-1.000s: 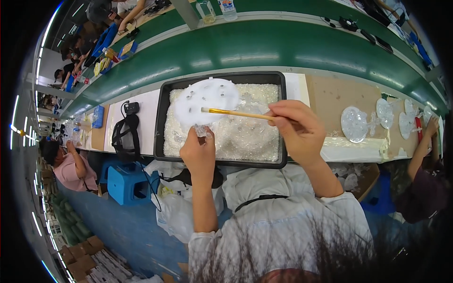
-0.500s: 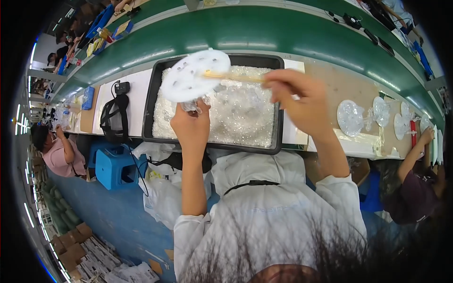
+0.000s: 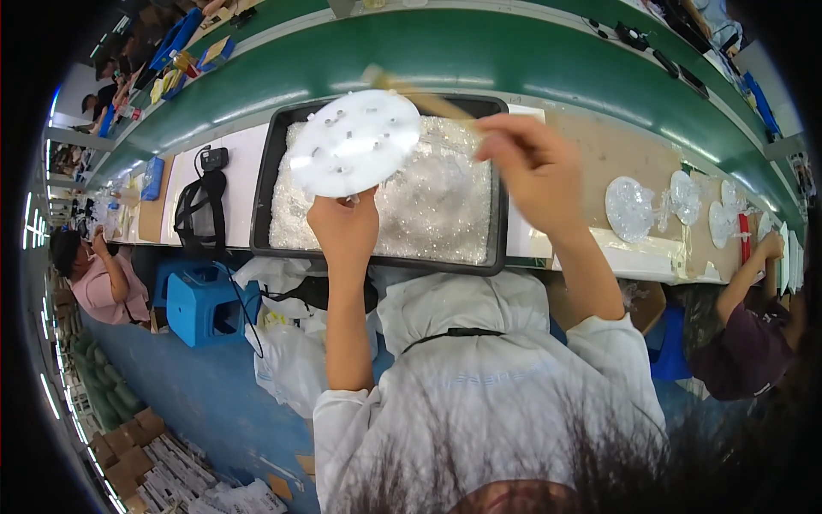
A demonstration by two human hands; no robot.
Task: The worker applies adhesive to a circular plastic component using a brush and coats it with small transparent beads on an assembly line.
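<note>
Two bare hands worked above a black tray point(image 3: 261, 193) that sat on the table point(image 3: 612, 154) and was filled with small clear glittering pieces point(image 3: 428, 206). The left hand point(image 3: 344, 230) held a white round disc point(image 3: 355, 141) by its lower edge, its grip pinched shut on the rim, fingers curled beneath. The disc was lifted over the tray's 10 o'clock corner, tilted toward the camera, and its face showed several small holes or studs; which of the two could not be told. The right hand point(image 3: 533, 167), blurred, was closed around a thin wooden stick point(image 3: 411, 92) whose far end reached past the disc's 1 o'clock edge; whether the stick touched the disc could not be told.

At 9 o'clock of the tray lay a black strap with a small black device point(image 3: 201, 201) on a white sheet. At 3 o'clock, well apart from the tray, several clear round discs point(image 3: 629, 208) lay on the brown table top. A green belt point(image 3: 479, 51) ran along the far side at 12 o'clock. Below the table at 8 o'clock stood a blue stool point(image 3: 205, 304). A person in pink point(image 3: 98, 283) sat at the far 9 o'clock side, and another person's arm point(image 3: 745, 274) reached up to the table at 3 o'clock.
</note>
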